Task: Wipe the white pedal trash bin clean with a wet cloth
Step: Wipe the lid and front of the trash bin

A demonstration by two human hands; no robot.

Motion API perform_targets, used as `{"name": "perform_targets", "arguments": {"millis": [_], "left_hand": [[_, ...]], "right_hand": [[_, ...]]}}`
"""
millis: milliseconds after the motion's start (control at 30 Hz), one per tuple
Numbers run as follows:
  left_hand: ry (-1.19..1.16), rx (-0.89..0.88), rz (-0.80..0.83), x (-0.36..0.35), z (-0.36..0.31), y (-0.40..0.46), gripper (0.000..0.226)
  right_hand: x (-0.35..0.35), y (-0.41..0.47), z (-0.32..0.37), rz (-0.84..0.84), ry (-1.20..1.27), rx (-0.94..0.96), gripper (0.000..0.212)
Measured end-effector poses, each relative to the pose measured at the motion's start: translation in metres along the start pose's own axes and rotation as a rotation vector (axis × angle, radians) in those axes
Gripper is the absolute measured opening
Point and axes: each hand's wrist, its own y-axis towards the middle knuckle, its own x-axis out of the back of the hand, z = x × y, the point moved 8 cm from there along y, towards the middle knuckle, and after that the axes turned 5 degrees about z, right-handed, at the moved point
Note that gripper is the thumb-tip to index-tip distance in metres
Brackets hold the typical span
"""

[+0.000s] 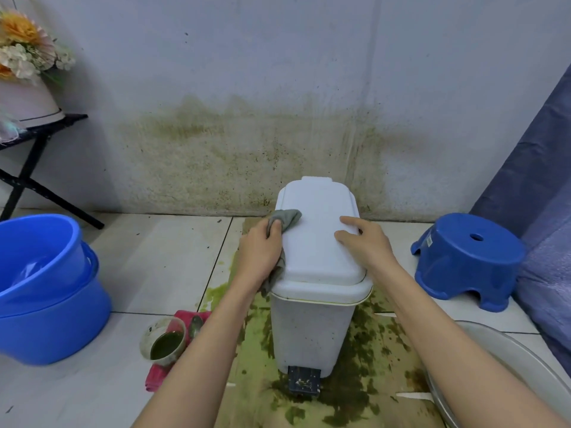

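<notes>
A stained pale wall (278,88), streaked green and speckled along its base, stood behind a tiled floor (154,257) where a sheet of cardboard (386,366) lay splattered with green muck. On that cardboard, near the wall, stood the white pedal trash bin (312,329), its lid (318,242) closed and its dark pedal (304,381) facing the camera. Two nested blue basins (46,298) sat on the floor to the left, well apart from the bin, and a blue plastic stool (466,261) to the right. A black folding table (37,140) in the left corner carried a pot of artificial flowers (24,47). The rim of a clear bowl (509,359) showed at lower right. The left hand (261,251) was closed around a grey wet cloth (285,218), pressing it against the lid's left edge, with part of the cloth hanging down the side. The right hand (361,242) lay flat on the lid's right side, fingers spread and gripping nothing. A plastic cup (163,341) of dark green liquid rested on a red rag (157,372), with a spoon (195,325) just beside it.
</notes>
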Motion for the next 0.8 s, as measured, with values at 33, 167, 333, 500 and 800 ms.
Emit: {"name": "perform_targets", "arguments": {"millis": [33, 167, 333, 500, 800], "left_hand": [[-0.027, 0.02, 0.047, -0.005, 0.003, 0.016, 0.026], [-0.06, 0.049, 0.197, -0.023, 0.007, 0.073, 0.038], [-0.012, 0.057, 0.319, -0.039, -0.014, 0.122, 0.048], [0.391, -0.124, 0.268, -0.057, -0.053, 0.158, 0.033], [0.597, -0.597, 0.515, -0.072, -0.052, 0.057, 0.048]], "right_hand": [[0.001, -0.001, 0.001, -0.019, -0.023, 0.007, 0.041], [-0.011, -0.006, 0.006, -0.058, -0.196, 0.065, 0.044], [-0.015, -0.005, 0.002, -0.035, -0.177, 0.047, 0.044], [-0.012, -0.003, -0.003, -0.09, -0.079, 0.053, 0.04], [0.0, -0.01, -0.006, -0.221, 0.246, -0.001, 0.042]]}}
